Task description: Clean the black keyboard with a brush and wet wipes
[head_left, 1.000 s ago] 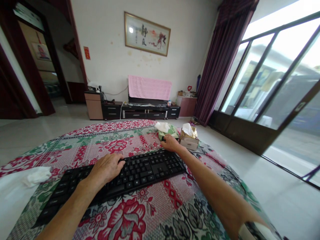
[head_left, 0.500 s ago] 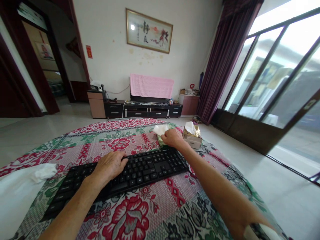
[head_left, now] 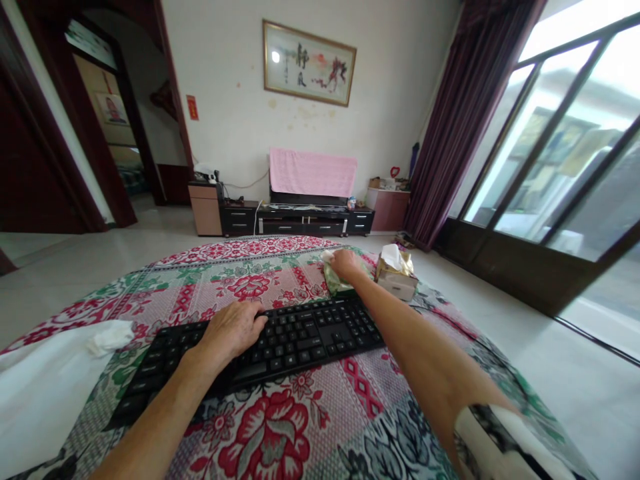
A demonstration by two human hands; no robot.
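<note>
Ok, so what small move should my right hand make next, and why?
I'd probably draw the white tissue gently up from the green pack: your right hand is over the pack with its fingers at the tissue, though the grip itself is hard to make out. Your left hand rests on the black keyboard, apart from the pack.

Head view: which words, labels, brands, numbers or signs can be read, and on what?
"静": large upper character on the framed picture; its other writing is unclear.
Red wall sign: too blurred to read.
Keyboard: markings too small to read.
</note>
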